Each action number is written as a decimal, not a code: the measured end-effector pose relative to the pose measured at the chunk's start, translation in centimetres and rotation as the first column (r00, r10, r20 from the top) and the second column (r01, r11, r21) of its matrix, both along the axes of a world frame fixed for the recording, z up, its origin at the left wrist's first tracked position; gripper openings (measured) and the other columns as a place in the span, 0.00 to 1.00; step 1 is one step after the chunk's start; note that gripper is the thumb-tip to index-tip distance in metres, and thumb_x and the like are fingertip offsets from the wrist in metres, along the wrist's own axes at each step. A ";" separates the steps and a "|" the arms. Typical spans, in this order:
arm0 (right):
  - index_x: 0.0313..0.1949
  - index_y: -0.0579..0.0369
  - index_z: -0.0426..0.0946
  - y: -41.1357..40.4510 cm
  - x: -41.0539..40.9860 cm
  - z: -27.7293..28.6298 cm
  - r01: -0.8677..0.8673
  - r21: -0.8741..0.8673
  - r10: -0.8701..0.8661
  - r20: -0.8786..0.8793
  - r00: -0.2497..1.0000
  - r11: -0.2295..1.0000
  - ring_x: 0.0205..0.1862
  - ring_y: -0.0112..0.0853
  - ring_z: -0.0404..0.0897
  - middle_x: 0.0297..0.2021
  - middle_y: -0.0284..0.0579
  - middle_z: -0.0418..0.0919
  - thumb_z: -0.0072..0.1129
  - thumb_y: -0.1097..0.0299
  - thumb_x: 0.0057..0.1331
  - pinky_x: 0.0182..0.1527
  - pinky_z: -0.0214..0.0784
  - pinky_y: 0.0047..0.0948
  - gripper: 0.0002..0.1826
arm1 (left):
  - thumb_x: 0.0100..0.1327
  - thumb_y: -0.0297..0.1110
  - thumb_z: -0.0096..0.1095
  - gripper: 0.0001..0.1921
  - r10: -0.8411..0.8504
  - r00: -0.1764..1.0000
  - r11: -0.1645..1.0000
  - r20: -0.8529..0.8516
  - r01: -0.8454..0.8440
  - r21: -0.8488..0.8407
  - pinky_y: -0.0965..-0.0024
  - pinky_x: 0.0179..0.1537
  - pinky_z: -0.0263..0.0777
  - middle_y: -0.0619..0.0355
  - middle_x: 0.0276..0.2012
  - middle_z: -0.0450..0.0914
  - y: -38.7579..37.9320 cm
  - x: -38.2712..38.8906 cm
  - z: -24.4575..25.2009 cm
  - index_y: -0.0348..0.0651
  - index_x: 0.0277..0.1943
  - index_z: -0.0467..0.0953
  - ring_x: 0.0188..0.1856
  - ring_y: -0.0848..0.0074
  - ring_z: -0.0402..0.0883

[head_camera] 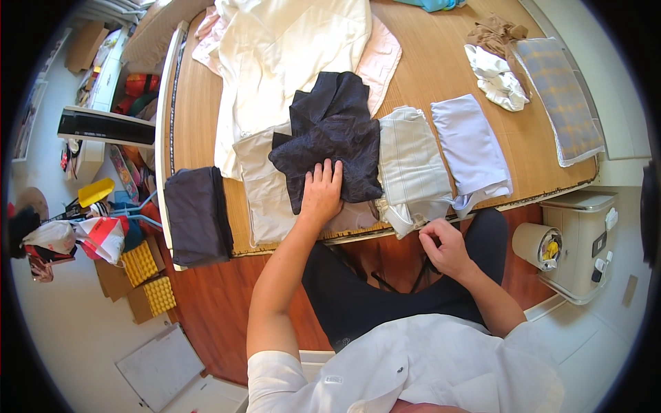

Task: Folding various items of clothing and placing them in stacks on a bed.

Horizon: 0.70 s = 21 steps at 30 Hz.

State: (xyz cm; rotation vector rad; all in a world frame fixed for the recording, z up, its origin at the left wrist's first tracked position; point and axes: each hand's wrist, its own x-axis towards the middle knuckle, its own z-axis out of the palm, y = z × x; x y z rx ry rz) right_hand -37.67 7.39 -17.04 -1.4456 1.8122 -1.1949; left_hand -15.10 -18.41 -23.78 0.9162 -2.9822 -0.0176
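Observation:
My left hand lies flat, palm down, on a black patterned garment that is partly folded and rumpled. Under it, a beige cloth spreads to the table's near edge. My right hand is loosely curled just off that edge, above my lap, with nothing visible in it. Closest to its fingertips is the hanging corner of a folded pale striped garment. Right of that sits a folded pale lavender cloth. A large cream garment is spread behind the black one, over a pink garment.
A folded dark cloth rests on the wooden tabletop's left corner. At the right are a crumpled white cloth, a brown cloth and a plaid mat. A bin stands right of my knee; bags hang left.

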 end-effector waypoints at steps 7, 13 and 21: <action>0.37 0.58 0.79 4.8 1.4 -0.8 0.053 0.139 -0.073 0.138 0.988 0.989 0.32 0.41 0.80 0.32 0.47 0.79 0.62 0.75 0.66 0.37 0.72 0.35 0.02 | 0.52 0.32 0.72 0.39 -0.019 1.000 1.000 -0.010 0.019 -0.006 0.50 0.62 0.72 0.39 0.65 0.74 -0.8 0.6 -1.0 0.37 0.70 0.69 0.65 0.47 0.75; 0.37 0.58 0.80 7.6 0.8 -4.1 0.075 0.137 -0.097 0.161 0.982 0.988 0.34 0.45 0.82 0.33 0.50 0.80 0.62 0.73 0.66 0.38 0.73 0.37 0.03 | 0.56 0.20 0.55 0.25 0.229 0.965 0.836 -0.125 -0.130 0.533 0.59 0.63 0.74 0.32 0.57 0.80 -5.3 -0.7 4.5 0.30 0.59 0.79 0.60 0.47 0.81; 0.37 0.60 0.81 7.8 -0.6 -6.6 0.151 0.271 -0.245 0.355 0.902 0.951 0.29 0.26 0.80 0.30 0.43 0.84 0.63 0.71 0.68 0.34 0.72 0.29 0.05 | 0.68 0.30 0.63 0.19 0.783 0.585 0.285 -0.209 -0.039 0.958 0.66 0.53 0.78 0.52 0.48 0.87 -13.7 -0.1 13.5 0.32 0.59 0.79 0.47 0.67 0.86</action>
